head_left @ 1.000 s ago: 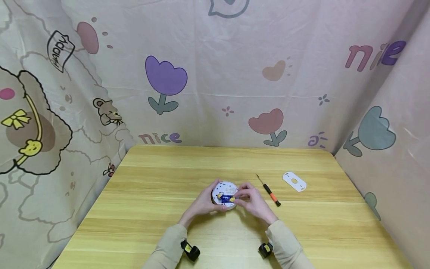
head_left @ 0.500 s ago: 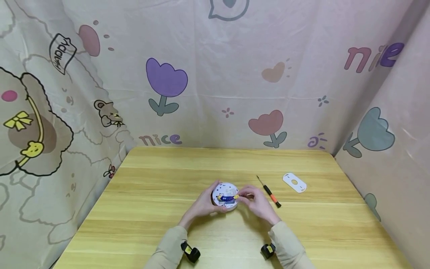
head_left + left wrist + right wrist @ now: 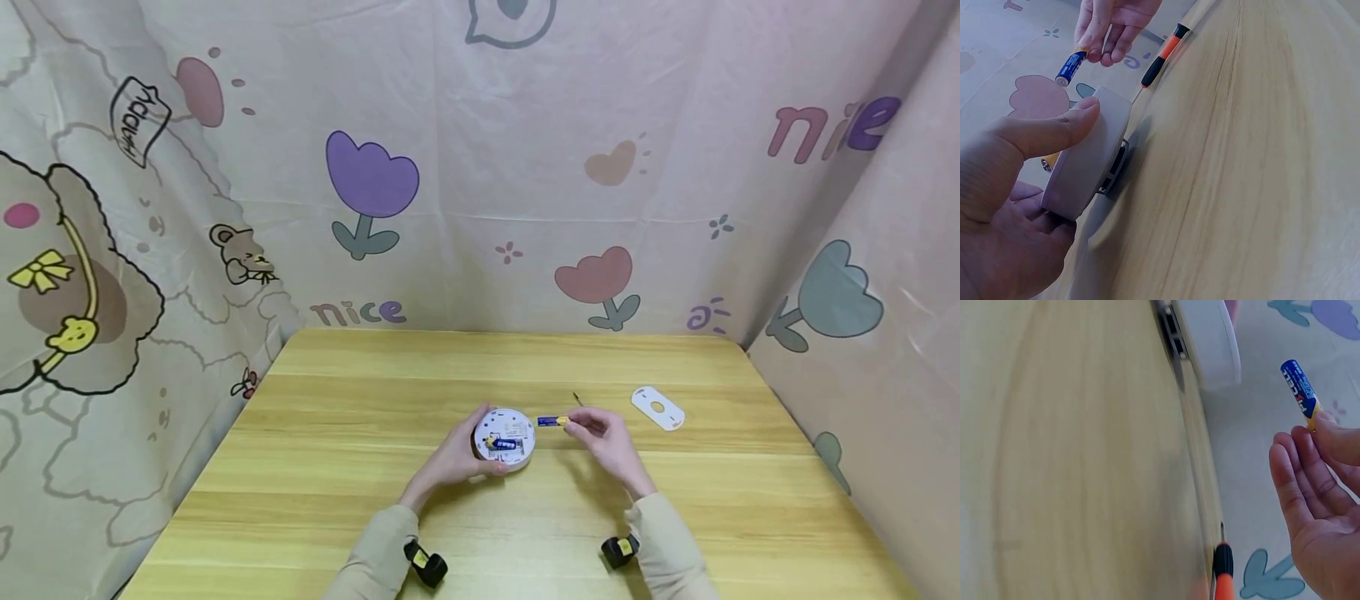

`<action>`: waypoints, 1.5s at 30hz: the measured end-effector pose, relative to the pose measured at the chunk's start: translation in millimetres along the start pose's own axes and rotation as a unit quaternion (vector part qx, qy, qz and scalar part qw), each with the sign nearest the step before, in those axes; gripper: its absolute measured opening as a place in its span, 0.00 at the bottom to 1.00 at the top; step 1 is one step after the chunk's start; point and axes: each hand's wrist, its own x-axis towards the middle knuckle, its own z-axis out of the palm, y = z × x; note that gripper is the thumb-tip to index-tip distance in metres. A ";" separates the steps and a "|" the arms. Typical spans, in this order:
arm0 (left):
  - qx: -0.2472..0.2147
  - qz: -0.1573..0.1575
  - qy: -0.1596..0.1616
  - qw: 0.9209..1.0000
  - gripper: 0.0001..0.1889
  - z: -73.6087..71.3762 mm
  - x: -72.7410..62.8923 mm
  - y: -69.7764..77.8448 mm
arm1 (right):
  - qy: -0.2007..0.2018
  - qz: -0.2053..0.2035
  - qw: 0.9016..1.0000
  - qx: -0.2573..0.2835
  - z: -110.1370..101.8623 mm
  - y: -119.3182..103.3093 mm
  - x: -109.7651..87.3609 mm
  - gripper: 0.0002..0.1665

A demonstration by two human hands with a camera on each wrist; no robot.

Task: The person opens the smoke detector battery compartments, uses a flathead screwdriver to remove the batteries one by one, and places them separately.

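Observation:
My left hand (image 3: 450, 456) grips a round white device (image 3: 517, 423), like a smoke detector, thumb along the near side and fingers round the far side. Its back faces up, and one blue-and-yellow battery (image 3: 504, 444) lies in it. In the left wrist view the device's white casing (image 3: 1099, 150) is tilted close over the table, with a yellow battery end (image 3: 1049, 162) showing. To the right, my right hand (image 3: 611, 443) pinches a second battery (image 3: 552, 422) by its yellow end. The blue end (image 3: 1295, 378) points toward the device, apart from it.
A screwdriver with a black and orange handle (image 3: 1165, 57) lies beyond my right hand, mostly hidden by it in the head view. Farther right lies a white oblong plate (image 3: 657, 407) with a central hole. A printed cloth (image 3: 487, 167) hangs behind the wooden table (image 3: 360, 392).
My right hand has drawn the second battery out of the device and moved right with it. It now covers most of the screwdriver. My left hand and the device have stayed in place.

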 end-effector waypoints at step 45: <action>-0.012 -0.008 -0.004 1.000 0.61 -1.0 -0.7 -1.1 | 0.159 0.114 0.979 0.057 -50.6 46.5 13.6 0.20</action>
